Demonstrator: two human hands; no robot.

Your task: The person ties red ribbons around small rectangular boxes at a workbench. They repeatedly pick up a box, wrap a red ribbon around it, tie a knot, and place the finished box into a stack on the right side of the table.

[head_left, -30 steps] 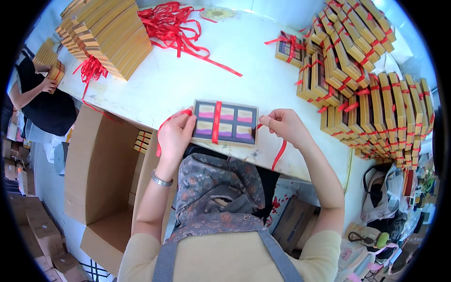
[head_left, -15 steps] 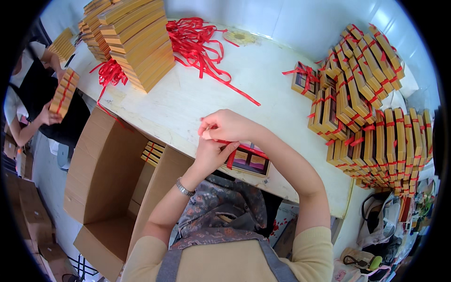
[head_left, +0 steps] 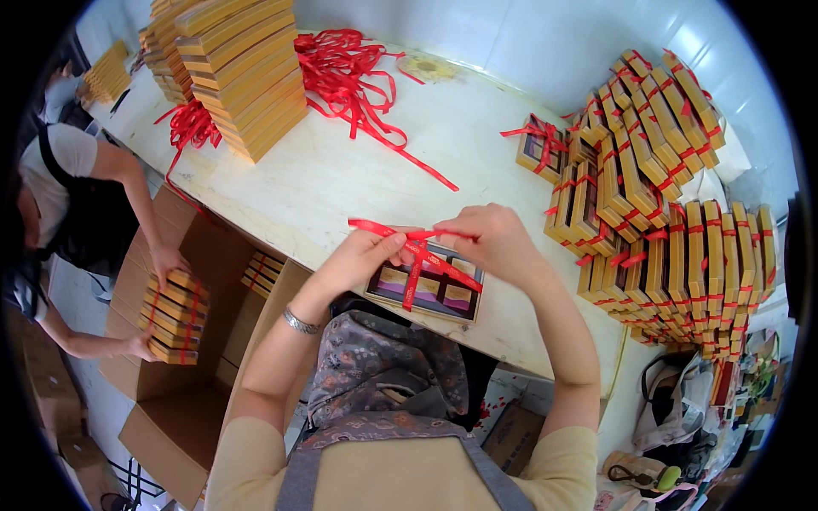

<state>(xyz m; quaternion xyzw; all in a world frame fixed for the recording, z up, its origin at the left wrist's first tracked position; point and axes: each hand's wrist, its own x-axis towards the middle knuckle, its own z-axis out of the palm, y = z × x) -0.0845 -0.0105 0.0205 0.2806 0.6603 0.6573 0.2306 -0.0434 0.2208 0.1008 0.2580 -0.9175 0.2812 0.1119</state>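
Note:
A gold-rimmed box (head_left: 464,317) with several small packs in its compartments lies at the table's near edge. Red ribbon (head_left: 411,285) crosses over its top, with a knot near the far side. My left hand (head_left: 354,260) pinches the ribbon between thumb and fingers at the box's far left corner. Over the far right corner, my right hand (head_left: 494,243) has its fingers closed on the other ribbon end. The ribbon stretches between both hands, just above the box.
A tall stack of gold boxes (head_left: 243,77) and loose red ribbons (head_left: 345,77) stand at the back left. Ribbon-tied boxes (head_left: 648,170) pile up on the right. Lower left, another person's hands (head_left: 166,264) hold a bundle of boxes (head_left: 175,319) over an open carton (head_left: 170,417).
My hands have moved apart from being crossed together, drawing the ribbon between them and uncovering the box. The other person has brought the bundle of boxes to the carton.

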